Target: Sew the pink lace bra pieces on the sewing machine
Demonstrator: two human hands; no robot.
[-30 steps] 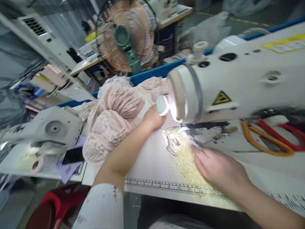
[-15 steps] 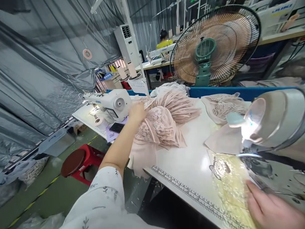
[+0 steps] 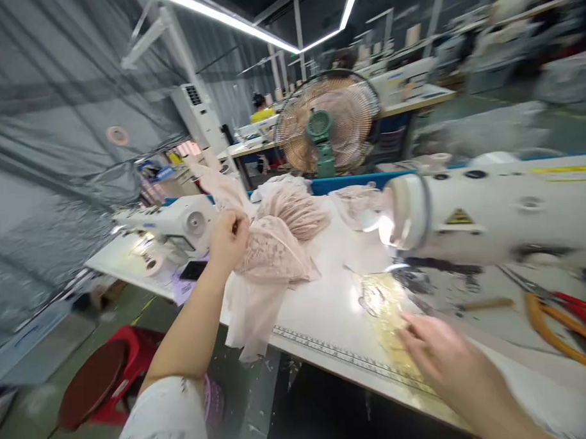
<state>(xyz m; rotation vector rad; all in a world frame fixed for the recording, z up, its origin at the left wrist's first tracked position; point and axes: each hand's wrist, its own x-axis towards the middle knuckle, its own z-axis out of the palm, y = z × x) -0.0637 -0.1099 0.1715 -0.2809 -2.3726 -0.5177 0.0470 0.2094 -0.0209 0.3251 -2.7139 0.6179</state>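
My left hand (image 3: 231,237) is closed at the left side of a pile of pale pink lace pieces (image 3: 270,249). A thin pale pink fabric piece (image 3: 222,187) rises blurred just behind the fist and seems gripped by it. Beside the lace lies a gathered pink bundle (image 3: 295,210); plain pink cloth (image 3: 251,314) hangs over the table's front edge. My right hand (image 3: 436,349) is at the right with fingers loosely bent and apart, beside a yellow sheet under clear plastic (image 3: 390,325). Nothing shows in that hand.
A sewing machine (image 3: 489,212) stands at the right, with orange-handled scissors (image 3: 541,320) near it. Another sewing machine (image 3: 182,223) and a phone (image 3: 193,270) are at the left. A fan (image 3: 325,125) stands behind the table. A red stool (image 3: 134,353) is on the floor.
The view has swung right, showing more of the right sewing machine and the scissors. My left hand has come up from the pile, and pink fabric now rises behind it.
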